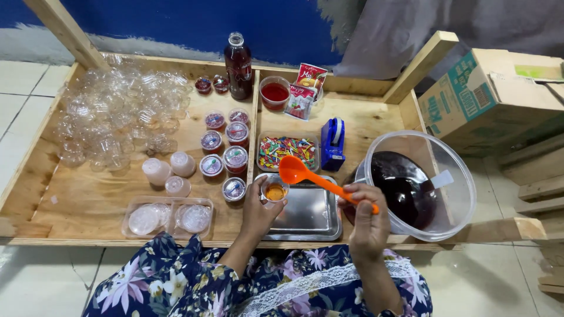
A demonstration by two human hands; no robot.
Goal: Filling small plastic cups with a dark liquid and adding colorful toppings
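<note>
- Right now your left hand (258,212) is wrapped around a small clear cup (274,191), fingers closed on its sides, holding it over the near-left corner of the steel tray (308,216).
- Inside that cup sits a little amber liquid; how full it is you can't quite judge from this angle.
- Your right hand (365,218) is clamped on the handle of an orange ladle (305,174), thumb on top, with the ladle's bowl hovering just at 1 o'clock from the cup's rim.
- From your right hand, at 3 o'clock, stands a large clear tub (455,170) holding dark red liquid, with a white utensil leaning inside it.
- At 12 o'clock from the tray lies a shallow container of coloured sticks (287,152), and just beside it at 3 o'clock a blue tape dispenser (333,144).
- Further off at 12 o'clock you have a bottle of dark red drink (238,67), a round tub of red liquid (274,93) and two red sachets (305,88) against the back rail.
- At 10 o'clock from the cup stand sealed cups (226,149) in a loose cluster, some filled red, some upside down and pale.
- Beyond them at 10 o'clock is a heap of empty clear cups (120,114).
- At 9 o'clock from your left hand, near the front edge of the wooden board (76,202), sits a clear tray of lids (167,218).
- Well off at 2 o'clock rests a cardboard box (487,97).
</note>
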